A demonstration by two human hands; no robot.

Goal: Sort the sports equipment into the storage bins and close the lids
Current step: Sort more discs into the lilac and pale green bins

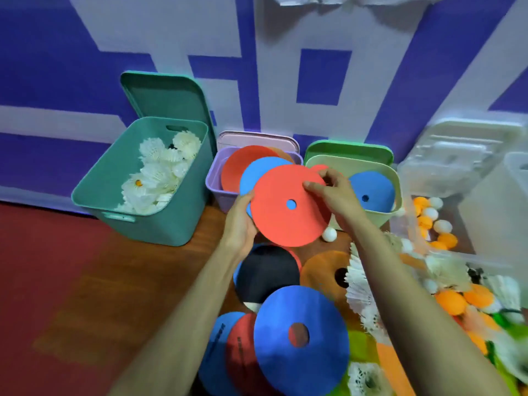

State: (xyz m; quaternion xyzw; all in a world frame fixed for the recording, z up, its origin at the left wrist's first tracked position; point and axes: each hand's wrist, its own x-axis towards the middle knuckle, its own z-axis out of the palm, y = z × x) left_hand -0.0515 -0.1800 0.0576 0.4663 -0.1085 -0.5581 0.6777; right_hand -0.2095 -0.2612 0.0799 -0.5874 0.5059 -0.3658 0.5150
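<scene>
Between the hands: red disc [271, 221], held up facing the camera and slightly tilted, on the near side of the purple bin [213, 187].
Left hand [239, 224]: grips the red disc's left edge with the thumb along the rim; its fingers are hidden behind.
Right hand [335, 195]: pinches the upper right edge, with the thumb on the face and the fingers curled over the rim.
Blue disc [257, 174]: right behind the red disc and showing through its hole; I cannot tell whether the left hand holds it too.
Purple bin: middle of the far row, lid [257, 140] up, with red and orange discs leaning inside.
Teal bin [114, 178]: far left, lid up, holding shuttlecocks [155, 178].
Green bin [397, 181]: right of the purple bin, lid up, with a blue disc standing inside.
Clear bin [457, 155]: far right and blurred, with orange and white balls [440, 228] beside it in a clear tray.
Floor [114, 281]: a near pile [300, 307] of black, orange, blue and red discs, with more shuttlecocks and balls to its right.
White ball [329, 234]: on the floor just below the red disc.
</scene>
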